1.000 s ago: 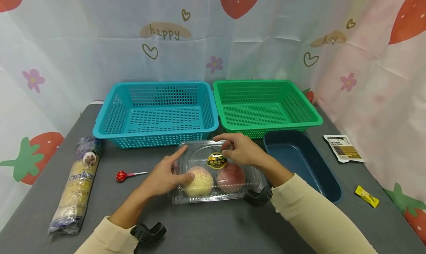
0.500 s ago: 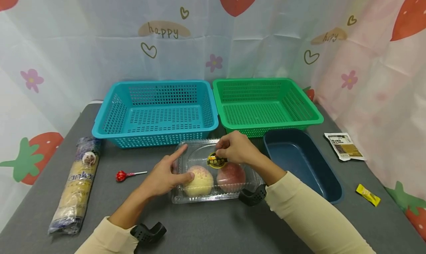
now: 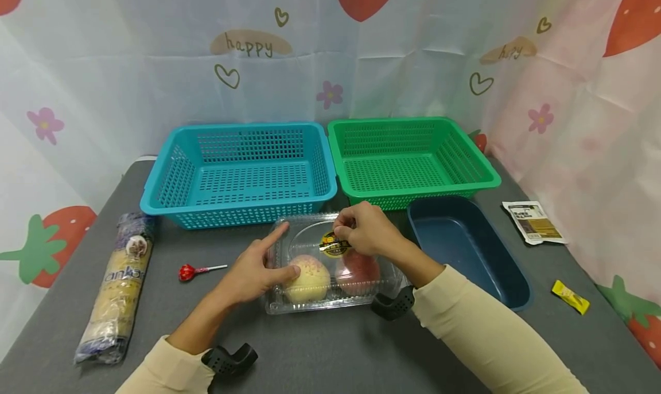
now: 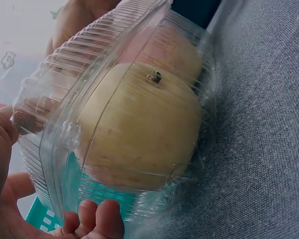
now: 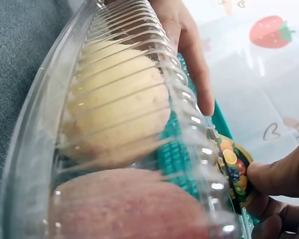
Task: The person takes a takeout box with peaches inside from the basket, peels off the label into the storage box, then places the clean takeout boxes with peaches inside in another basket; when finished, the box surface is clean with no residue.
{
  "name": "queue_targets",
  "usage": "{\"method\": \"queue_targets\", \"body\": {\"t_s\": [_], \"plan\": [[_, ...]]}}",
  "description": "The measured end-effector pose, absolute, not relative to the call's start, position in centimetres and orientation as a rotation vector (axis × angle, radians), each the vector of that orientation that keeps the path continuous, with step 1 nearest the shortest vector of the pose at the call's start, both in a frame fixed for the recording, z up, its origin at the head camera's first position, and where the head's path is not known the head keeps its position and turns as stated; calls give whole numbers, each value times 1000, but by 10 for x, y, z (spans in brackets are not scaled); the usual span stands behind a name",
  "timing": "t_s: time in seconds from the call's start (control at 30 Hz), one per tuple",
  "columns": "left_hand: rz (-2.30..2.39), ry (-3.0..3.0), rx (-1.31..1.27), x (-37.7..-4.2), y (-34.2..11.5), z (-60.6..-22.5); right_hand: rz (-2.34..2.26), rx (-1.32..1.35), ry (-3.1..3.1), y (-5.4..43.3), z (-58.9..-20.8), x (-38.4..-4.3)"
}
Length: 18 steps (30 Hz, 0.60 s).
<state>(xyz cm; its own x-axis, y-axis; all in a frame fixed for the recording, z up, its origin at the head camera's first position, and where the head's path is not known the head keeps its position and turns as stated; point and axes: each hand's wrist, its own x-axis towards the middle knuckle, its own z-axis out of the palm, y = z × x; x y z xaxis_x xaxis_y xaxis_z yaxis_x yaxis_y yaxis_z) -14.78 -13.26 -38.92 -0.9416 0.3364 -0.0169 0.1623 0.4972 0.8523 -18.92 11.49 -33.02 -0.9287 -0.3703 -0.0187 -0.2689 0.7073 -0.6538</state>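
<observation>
A clear plastic fruit box [image 3: 333, 302] with a ribbed lid lies on the table, a yellow apple [image 3: 307, 279] and a pinkish-red one [image 3: 357, 273] inside. My left hand [image 3: 258, 273] holds the box's left side. Its thumb lies on the lid and the index finger stretches along the edge. In the left wrist view, other fingertips [image 4: 108, 219] rest against the side wall. My right hand [image 3: 369, 230] pinches the right edge of a round black-and-gold sticker [image 3: 333, 245] on the lid. In the right wrist view, thumb and finger grip the sticker [image 5: 234, 172], its held edge lifted.
Behind the box stand a blue basket [image 3: 248, 210] and a green basket [image 3: 413, 196]. A dark blue tray [image 3: 467, 250] is at right, with a white-and-brown packet [image 3: 533, 222] and yellow wrapped candy [image 3: 570, 297] beyond. At left lie a lollipop [image 3: 188, 272] and a long bagged item [image 3: 116, 288].
My right hand moved a little left on the lid and went from loosely spread fingers to pinching the sticker, whose edge now bends up. The left hand stays in place.
</observation>
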Motion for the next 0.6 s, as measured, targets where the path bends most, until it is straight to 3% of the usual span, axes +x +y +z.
{"method": "queue_targets", "body": {"t_s": [0.6], "plan": [[1436,2549,435,-147,-133,-388,-1296,-619,2656,145,-296,-191]]}}
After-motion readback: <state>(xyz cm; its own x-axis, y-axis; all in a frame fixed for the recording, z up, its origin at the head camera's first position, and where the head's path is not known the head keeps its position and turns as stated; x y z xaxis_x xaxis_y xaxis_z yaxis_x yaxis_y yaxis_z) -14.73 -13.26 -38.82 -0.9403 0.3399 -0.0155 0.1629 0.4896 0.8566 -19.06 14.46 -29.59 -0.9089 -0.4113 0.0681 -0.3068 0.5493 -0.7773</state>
